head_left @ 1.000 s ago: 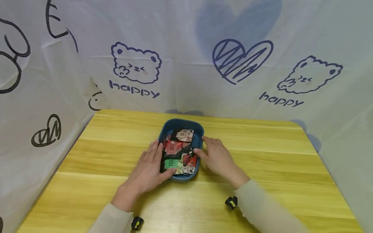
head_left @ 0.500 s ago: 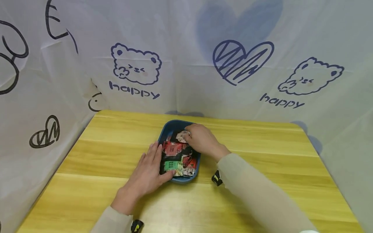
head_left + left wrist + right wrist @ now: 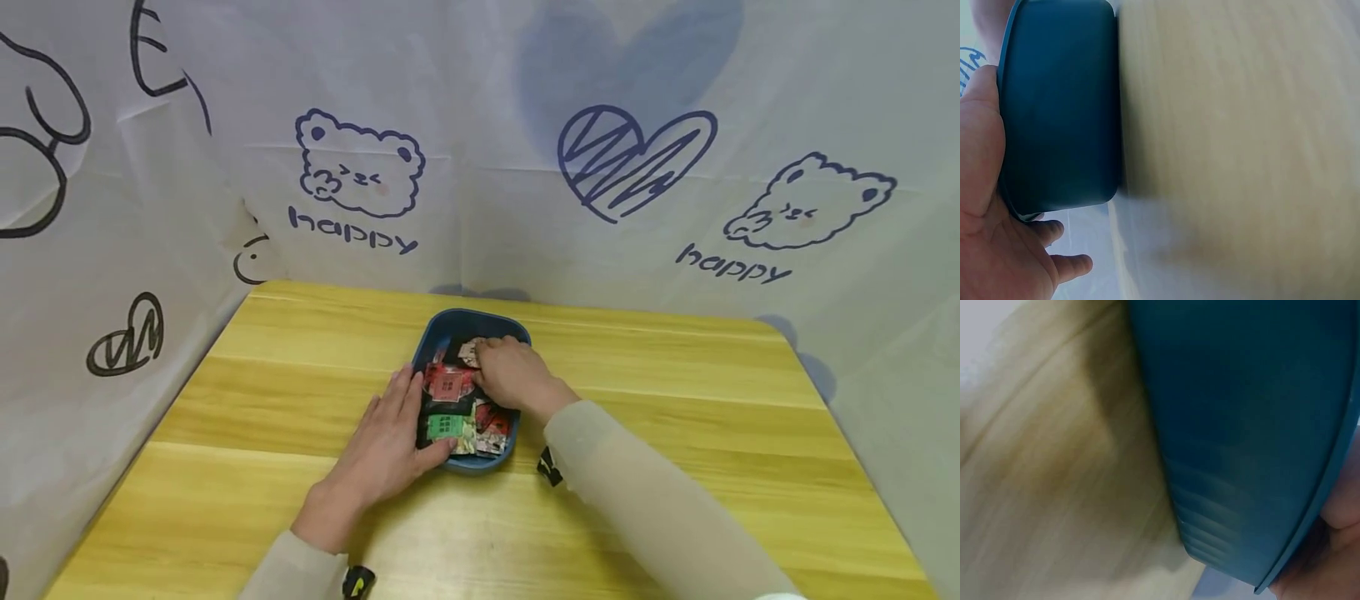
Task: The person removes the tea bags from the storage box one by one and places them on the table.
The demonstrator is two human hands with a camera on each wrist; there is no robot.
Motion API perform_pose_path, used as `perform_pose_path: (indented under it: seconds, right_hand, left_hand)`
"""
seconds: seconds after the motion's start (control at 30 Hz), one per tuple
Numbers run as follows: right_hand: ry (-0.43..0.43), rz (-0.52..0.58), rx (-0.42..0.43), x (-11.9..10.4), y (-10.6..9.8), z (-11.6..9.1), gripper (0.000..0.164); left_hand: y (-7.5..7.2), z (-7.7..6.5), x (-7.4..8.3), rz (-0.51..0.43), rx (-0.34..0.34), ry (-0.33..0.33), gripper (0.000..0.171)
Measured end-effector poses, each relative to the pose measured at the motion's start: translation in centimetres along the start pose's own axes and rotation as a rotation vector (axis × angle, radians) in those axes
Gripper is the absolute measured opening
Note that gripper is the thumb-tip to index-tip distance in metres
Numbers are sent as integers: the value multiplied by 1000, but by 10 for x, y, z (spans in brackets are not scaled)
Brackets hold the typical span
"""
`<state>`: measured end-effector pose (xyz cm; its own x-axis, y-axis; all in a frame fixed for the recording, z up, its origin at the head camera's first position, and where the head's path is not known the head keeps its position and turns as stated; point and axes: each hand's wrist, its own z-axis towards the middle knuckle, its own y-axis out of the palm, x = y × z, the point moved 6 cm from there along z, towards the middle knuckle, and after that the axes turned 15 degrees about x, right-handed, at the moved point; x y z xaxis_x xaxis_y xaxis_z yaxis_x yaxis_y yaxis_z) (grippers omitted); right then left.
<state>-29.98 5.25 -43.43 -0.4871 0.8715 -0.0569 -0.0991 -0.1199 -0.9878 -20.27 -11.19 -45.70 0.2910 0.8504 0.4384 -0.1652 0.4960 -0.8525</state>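
Mid-frame, blue box (image 3: 480,467) set near desk's (image 3: 712,400) far edge, desk spread both sides; left side touched by straight-fingered left hand (image 3: 381,446); packets (image 3: 448,387) partly covered by right hand (image 3: 519,375), grip indeterminate.

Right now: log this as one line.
left hand: against blue bin; right hand: at pale packet; middle red packet, green packet: in bin; bin: on table

The table (image 3: 697,383) is yellow, with wood grain and rounded far corners; on it stands upright a blue container (image 3: 471,468), near the far edge.
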Motion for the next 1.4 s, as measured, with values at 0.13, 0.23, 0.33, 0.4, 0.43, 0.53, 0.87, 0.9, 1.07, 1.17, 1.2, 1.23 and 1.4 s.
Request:
perform_pose_path:
  seconds: [0.13, 0.23, 0.33, 0.4, 0.43, 0.53, 0.87, 0.9, 1.07, 1.17, 1.2, 1.23, 1.4]
  right_hand:
    - [-38, -16, 2, -2, 1, -7, 30]
    - [-75, -13, 13, -4, -1, -11, 24]
    - [-89, 28, 38, -6, -5, -12, 24]
    - [-79, 70, 53, -6, -8, -10, 29]
    - [-66, 91, 62, -6, -9, -9, 31]
    - [-18, 118, 53, -4, -8, -4, 29]
    - [180, 126, -94, 4, 4, 5, 71]
    - [185, 128, -89, 4, 4, 6, 73]
    - [208, 171, 2, 9, 0, 10, 76]
    - [245, 218, 57, 13, -4, 12, 61]
    - [265, 235, 67, 15, -6, 12, 57]
    - [283, 255, 75, 16, -6, 11, 51]
    - [381, 374, 124, 24, -12, 9, 42]
  left_hand:
    - [1, 2, 1, -4, -2, 3, 108]
    - [1, 3, 2, -5, -5, 1, 108]
    - [0, 4, 2, -9, -4, 4, 109]
    - [-1, 4, 3, -10, -2, 7, 109]
    - [-1, 4, 3, -10, -1, 7, 109]
    - [-1, 3, 2, -9, -3, 4, 109]
    - [4, 3, 2, -27, -29, -10, 109]
    - [4, 3, 2, -29, -29, -11, 109]
    - [2, 3, 2, -20, -21, -12, 110]
    - [0, 3, 2, -19, -15, -14, 109]
    - [0, 3, 2, -18, -14, -14, 109]
    - [0, 3, 3, -19, -16, -15, 109]
    - [-1, 1, 2, -11, -10, -15, 108]
